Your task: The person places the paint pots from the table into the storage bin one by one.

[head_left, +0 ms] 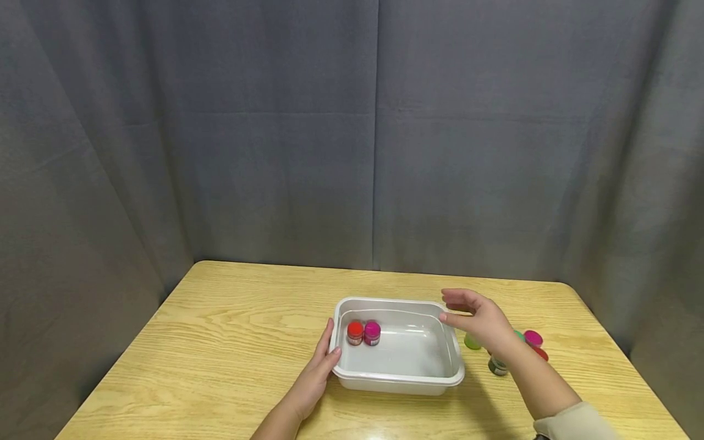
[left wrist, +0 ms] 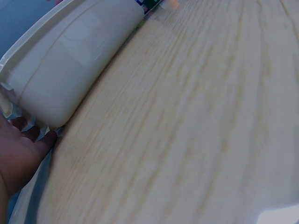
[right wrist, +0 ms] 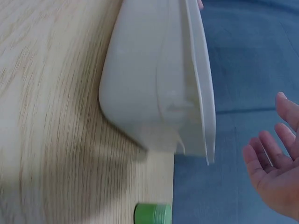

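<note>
A white plastic basin (head_left: 404, 379) sits on the table, a small jar with a red lid (head_left: 355, 332) and one with a magenta lid (head_left: 372, 333) side by side in its left part. My left hand (head_left: 312, 380) holds the basin's left side, thumb on the rim and fingers against the outer wall. Over the right rim hovers my right hand (head_left: 480, 322), fingers spread and nothing in its grasp; the right wrist view shows its fingers (right wrist: 266, 151) loosely bent, apart from the basin wall (right wrist: 140, 70).
Right of the basin stand several more small jars, among them a lime-green one (head_left: 472, 342), a magenta-lidded one (head_left: 533, 338) and a dark one (head_left: 497, 366), partly covered by my right forearm. Grey curtains (head_left: 275, 153) surround the wooden table (head_left: 220, 354).
</note>
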Tool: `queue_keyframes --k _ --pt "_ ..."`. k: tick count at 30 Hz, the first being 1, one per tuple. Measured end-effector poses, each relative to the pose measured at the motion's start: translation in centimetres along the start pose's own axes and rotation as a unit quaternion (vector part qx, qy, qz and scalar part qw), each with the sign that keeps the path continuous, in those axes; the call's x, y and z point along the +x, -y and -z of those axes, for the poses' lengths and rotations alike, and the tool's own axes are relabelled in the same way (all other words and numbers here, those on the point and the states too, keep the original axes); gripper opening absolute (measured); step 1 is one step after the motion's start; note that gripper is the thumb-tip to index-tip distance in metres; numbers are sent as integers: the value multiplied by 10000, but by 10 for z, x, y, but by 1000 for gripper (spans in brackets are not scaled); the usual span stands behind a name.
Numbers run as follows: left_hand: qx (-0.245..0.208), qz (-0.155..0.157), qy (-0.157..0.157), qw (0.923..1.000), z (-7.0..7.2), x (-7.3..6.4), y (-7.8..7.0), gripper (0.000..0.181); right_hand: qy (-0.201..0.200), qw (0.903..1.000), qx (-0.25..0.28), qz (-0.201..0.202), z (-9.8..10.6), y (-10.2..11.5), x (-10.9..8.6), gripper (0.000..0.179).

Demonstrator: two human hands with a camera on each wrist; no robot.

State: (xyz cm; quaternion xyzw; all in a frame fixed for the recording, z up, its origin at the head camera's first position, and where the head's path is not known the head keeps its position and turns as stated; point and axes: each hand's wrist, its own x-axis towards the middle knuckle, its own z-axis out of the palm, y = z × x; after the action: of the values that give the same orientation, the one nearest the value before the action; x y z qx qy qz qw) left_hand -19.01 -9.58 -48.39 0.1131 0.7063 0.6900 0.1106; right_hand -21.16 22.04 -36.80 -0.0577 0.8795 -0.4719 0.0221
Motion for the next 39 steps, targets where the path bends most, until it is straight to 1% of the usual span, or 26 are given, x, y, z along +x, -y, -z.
queue_keyframes --k 3,7,13,16,19,23,26,33,35,39 --pt "-9 2 -5 10000 0 1 1 67 -161 9998 -67 24 10 -7 -7 59" --pt "-36 23 -28 10000 0 2 2 67 -326 9993 -155 -86 24 -20 -16 61" --pt "-8 12 0 10000 0 1 2 67 -544 9967 -456 -405 43 -47 -29 62" --pt "-14 7 4 10000 0 0 1 67 -628 9947 -622 -528 51 -61 -34 65" --pt "-28 9 -4 10000 0 0 0 67 -682 9939 -579 -643 58 -74 -39 68" --pt "-32 9 12 10000 0 0 0 67 -792 9922 -494 -827 65 -89 -45 69" --pt "-17 10 2 10000 0 0 0 67 -872 9897 -588 -971 70 -99 -50 70" --pt "33 50 -54 10000 0 1 0 68 -827 9852 -682 -1335 76 -121 -58 77" --pt "38 57 -58 10000 0 1 1 69 -853 9833 -810 -1389 77 -128 -59 78" --pt "51 77 -74 9999 0 0 0 69 -827 9816 -841 -1504 79 -139 -60 80"
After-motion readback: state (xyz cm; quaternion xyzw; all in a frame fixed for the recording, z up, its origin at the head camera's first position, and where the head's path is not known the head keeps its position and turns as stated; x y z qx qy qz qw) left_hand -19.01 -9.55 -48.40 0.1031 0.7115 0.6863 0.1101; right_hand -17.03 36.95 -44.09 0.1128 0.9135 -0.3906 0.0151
